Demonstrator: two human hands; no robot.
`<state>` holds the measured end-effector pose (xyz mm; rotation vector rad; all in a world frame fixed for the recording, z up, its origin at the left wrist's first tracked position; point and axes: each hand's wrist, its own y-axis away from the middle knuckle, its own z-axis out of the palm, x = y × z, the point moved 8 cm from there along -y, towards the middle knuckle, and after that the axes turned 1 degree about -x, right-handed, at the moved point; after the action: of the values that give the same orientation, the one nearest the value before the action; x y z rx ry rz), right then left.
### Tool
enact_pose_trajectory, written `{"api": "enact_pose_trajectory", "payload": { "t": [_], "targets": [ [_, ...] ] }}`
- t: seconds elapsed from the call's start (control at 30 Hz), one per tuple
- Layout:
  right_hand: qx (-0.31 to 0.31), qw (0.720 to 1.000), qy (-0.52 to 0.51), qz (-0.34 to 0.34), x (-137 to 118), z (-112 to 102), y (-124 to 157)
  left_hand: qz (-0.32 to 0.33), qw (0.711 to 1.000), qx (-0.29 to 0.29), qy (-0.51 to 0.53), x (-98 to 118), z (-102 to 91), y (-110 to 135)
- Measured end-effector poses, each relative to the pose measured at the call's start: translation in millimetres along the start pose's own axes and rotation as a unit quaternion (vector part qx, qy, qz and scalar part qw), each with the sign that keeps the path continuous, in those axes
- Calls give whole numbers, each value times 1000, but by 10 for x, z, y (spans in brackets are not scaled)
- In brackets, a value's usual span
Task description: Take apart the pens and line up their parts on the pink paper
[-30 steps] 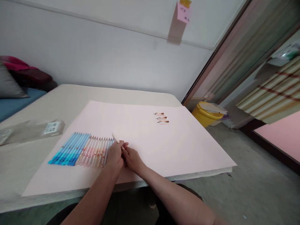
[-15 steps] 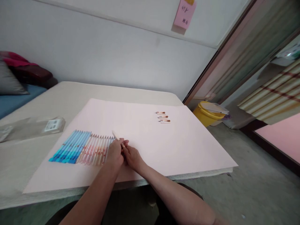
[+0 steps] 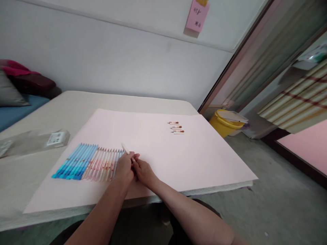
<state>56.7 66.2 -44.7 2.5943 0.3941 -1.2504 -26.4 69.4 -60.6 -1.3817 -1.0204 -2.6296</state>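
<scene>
White pen (image 3: 124,147) is held over the near part of the pink sheet (image 3: 201,156), with its visible end pointed to the far left; it is gripped closely by the left hand (image 3: 124,168), and its near part is pinched by the fingers of the right hand (image 3: 144,172), although the contact is partly hidden. Blue pens (image 3: 76,161) and pale pens (image 3: 102,165) are laid in one row at left, while three small pieces (image 3: 176,127) with brown ends are placed at far right.
</scene>
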Motion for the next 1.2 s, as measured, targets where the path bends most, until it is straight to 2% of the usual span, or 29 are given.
{"api": "enact_pose_trajectory", "payload": {
  "t": [0.77,1.2],
  "targets": [
    [-10,999,-33,2,-20,9,8,13,1000,-6,-3,15,1,22],
    [-20,1000,-14,13,-28,4,3,6,1000,-2,0,29,13,55]
  ]
}}
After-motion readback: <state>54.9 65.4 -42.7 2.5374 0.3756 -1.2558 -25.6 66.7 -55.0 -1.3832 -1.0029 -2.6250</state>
